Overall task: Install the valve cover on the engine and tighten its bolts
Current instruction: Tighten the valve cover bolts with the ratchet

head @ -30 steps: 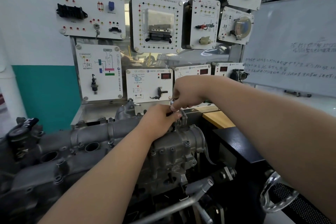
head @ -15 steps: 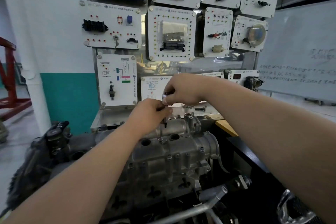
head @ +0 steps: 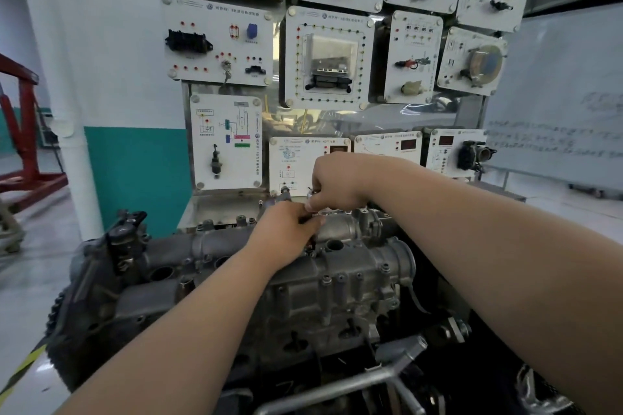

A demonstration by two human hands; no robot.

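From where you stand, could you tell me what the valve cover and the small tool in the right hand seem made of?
Valve cover: probably cast aluminium, given its dull grey matte surface and moulded ribs. Tool: likely chromed steel, bright and shiny, though the right hand hides most.

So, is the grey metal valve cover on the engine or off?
On: the valve cover lies atop the engine, bolts in its edge.

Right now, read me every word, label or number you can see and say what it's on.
No text is legible.
Training panels: printed headings and labels, too small and blurred.
Whiteboard: handwriting, too faint to read.
Red displays: no digits readable.
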